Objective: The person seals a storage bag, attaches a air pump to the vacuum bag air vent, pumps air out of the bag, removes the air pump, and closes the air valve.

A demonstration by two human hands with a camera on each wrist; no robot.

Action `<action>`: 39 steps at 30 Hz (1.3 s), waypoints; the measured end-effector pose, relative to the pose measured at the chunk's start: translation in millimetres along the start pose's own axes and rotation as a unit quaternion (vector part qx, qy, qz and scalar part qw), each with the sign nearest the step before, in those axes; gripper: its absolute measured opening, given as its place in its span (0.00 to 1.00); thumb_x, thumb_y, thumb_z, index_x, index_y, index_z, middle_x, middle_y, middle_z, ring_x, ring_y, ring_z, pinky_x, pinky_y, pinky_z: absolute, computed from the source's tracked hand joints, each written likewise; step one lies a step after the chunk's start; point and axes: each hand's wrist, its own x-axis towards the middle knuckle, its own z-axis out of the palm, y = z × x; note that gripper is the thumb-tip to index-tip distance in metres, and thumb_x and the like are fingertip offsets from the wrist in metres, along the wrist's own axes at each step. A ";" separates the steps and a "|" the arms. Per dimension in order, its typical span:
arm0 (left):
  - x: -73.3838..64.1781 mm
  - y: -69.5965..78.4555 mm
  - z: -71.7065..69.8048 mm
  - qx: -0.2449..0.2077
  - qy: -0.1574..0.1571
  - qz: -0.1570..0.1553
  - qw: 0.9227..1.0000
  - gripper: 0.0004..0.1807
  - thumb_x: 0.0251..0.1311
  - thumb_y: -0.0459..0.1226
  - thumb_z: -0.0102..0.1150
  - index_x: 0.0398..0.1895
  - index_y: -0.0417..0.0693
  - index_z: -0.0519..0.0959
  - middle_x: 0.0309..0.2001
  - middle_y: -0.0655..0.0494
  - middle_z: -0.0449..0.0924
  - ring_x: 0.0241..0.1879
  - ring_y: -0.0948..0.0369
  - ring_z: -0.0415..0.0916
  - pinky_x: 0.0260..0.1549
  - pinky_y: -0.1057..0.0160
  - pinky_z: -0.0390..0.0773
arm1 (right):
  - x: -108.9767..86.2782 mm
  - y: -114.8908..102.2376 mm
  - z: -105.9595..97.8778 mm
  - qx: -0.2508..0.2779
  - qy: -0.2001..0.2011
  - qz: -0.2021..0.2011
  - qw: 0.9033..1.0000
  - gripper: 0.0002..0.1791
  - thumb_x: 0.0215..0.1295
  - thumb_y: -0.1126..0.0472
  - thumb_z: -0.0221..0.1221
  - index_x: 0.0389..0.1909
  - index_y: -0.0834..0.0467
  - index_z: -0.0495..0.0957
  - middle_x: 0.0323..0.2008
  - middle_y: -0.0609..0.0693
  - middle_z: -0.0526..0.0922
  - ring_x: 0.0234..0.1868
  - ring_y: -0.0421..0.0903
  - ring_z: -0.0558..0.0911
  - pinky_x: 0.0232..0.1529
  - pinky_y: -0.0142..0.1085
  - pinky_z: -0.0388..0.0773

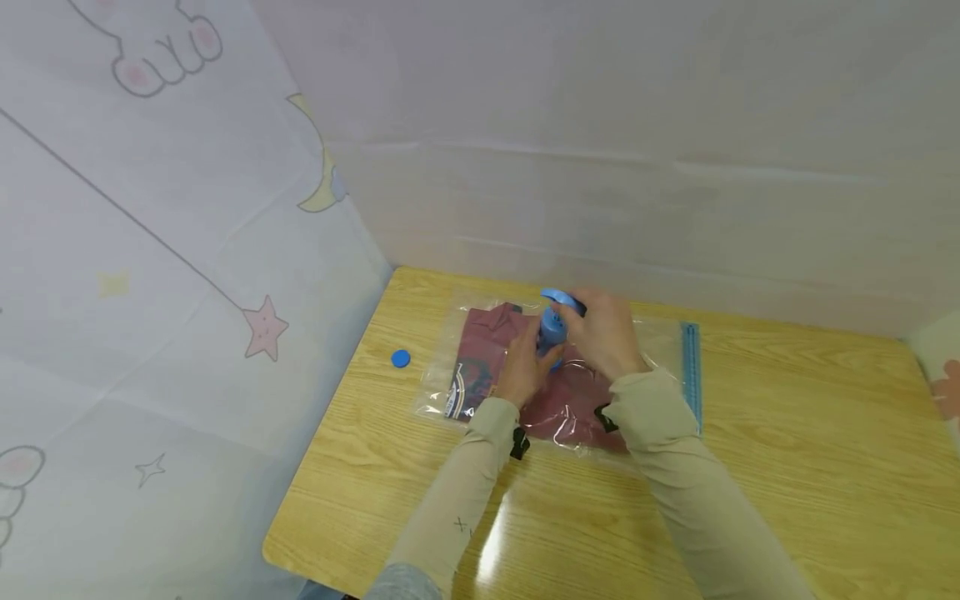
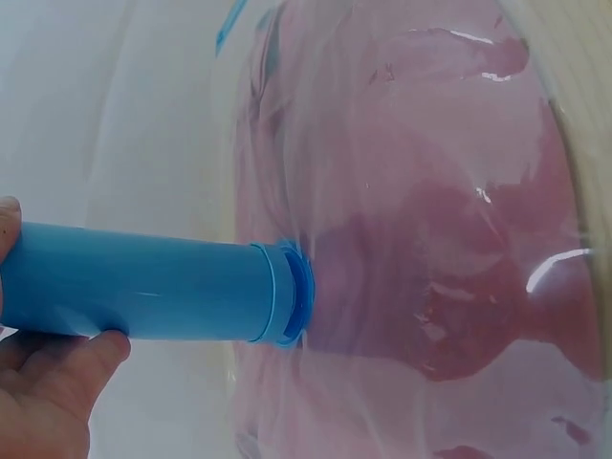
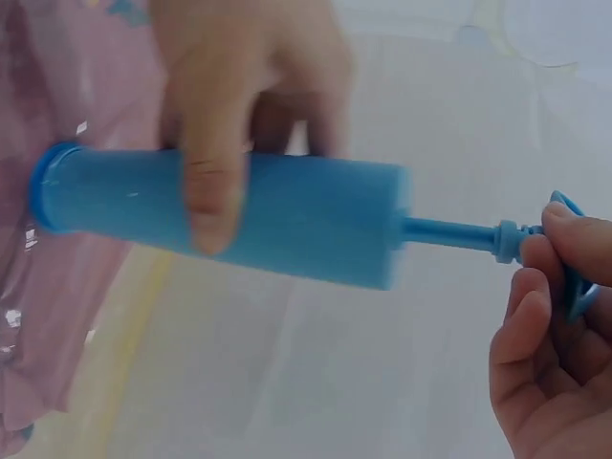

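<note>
"Holding what, were they?"

"The left hand (image 1: 525, 364) had its fingers closed round the blue pump (image 1: 553, 329); the right hand (image 1: 605, 333) had its own curled on the handle (image 1: 558, 296)."

"And the pump stood where?"

"On the clear bag (image 1: 437, 390), near the far edge of the desk (image 1: 810, 433)."

"What mattered?"

"Probably an upright barrel (image 3: 316, 210), base (image 3: 43, 191) pressed flush."

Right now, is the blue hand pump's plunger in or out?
Out, at least partly: its rod shows between the barrel and the handle held by the right hand.
</note>
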 end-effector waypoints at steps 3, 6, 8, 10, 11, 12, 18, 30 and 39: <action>0.4 0.8 -0.3 0.002 -0.005 -0.007 1.000 0.30 0.63 0.42 0.61 0.67 0.51 0.64 0.59 0.46 0.78 0.59 0.51 0.76 0.57 0.53 0.77 | -1.8 -13.4 -10.8 0.030 0.061 -0.026 0.997 0.14 0.67 0.58 0.59 0.45 0.63 0.83 0.31 0.59 0.86 0.21 0.48 0.75 0.24 0.35 0.68; 1.3 0.9 0.0 0.002 -0.007 -0.012 1.000 0.30 0.63 0.43 0.61 0.67 0.51 0.64 0.59 0.47 0.78 0.59 0.52 0.76 0.57 0.52 0.76 | -1.2 -28.7 -23.3 0.063 0.131 -0.059 0.988 0.11 0.65 0.59 0.61 0.42 0.63 0.85 0.30 0.58 0.86 0.21 0.42 0.73 0.23 0.27 0.66; 1.6 0.8 0.5 0.004 -0.005 -0.011 1.000 0.30 0.62 0.44 0.62 0.66 0.51 0.65 0.58 0.48 0.78 0.58 0.51 0.77 0.57 0.52 0.77 | -0.6 -38.6 -31.5 0.090 0.174 -0.075 0.978 0.11 0.64 0.60 0.62 0.40 0.63 0.85 0.30 0.57 0.86 0.21 0.38 0.72 0.24 0.23 0.66; 1.8 0.6 1.1 0.003 -0.002 -0.009 1.000 0.30 0.62 0.43 0.62 0.66 0.50 0.65 0.58 0.47 0.79 0.58 0.51 0.77 0.57 0.52 0.77 | -0.7 -46.9 -38.4 0.116 0.203 -0.084 0.969 0.10 0.63 0.60 0.63 0.39 0.63 0.85 0.31 0.57 0.86 0.23 0.35 0.73 0.26 0.21 0.68; 1.8 0.5 1.4 0.003 -0.001 -0.007 1.000 0.30 0.62 0.43 0.63 0.66 0.50 0.65 0.58 0.47 0.79 0.58 0.51 0.77 0.57 0.52 0.77 | -1.2 -50.3 -41.1 0.127 0.213 -0.084 0.965 0.10 0.63 0.60 0.64 0.39 0.63 0.85 0.31 0.56 0.86 0.23 0.34 0.73 0.26 0.21 0.68; 1.7 0.4 1.6 0.004 0.001 -0.005 1.000 0.30 0.61 0.44 0.63 0.65 0.50 0.66 0.57 0.47 0.79 0.57 0.51 0.77 0.57 0.52 0.77 | -1.8 -53.1 -43.2 0.137 0.220 -0.084 0.962 0.10 0.62 0.60 0.64 0.39 0.63 0.86 0.31 0.56 0.86 0.23 0.33 0.73 0.27 0.21 0.68; 0.6 -1.2 3.6 0.003 0.001 0.004 1.000 0.30 0.62 0.45 0.62 0.65 0.50 0.66 0.57 0.48 0.79 0.57 0.52 0.77 0.57 0.53 0.77 | -5.8 -58.9 -48.8 0.162 0.230 -0.079 0.956 0.10 0.62 0.60 0.64 0.38 0.63 0.86 0.32 0.55 0.86 0.25 0.34 0.74 0.29 0.22 0.70; 2.2 0.3 3.9 0.016 0.000 0.005 1.000 0.30 0.61 0.44 0.63 0.65 0.49 0.66 0.57 0.47 0.79 0.57 0.52 0.77 0.57 0.54 0.77 | -5.4 -59.3 -51.8 0.157 0.212 -0.071 0.962 0.12 0.63 0.59 0.63 0.40 0.64 0.84 0.33 0.54 0.86 0.27 0.34 0.76 0.31 0.22 0.73; 2.4 0.7 4.5 0.011 0.001 0.002 1.000 0.29 0.60 0.43 0.64 0.63 0.49 0.67 0.56 0.47 0.80 0.56 0.52 0.78 0.56 0.53 0.77 | -4.0 -60.4 -55.1 0.149 0.205 -0.074 0.965 0.10 0.63 0.59 0.62 0.39 0.63 0.85 0.32 0.54 0.86 0.25 0.33 0.74 0.30 0.22 0.71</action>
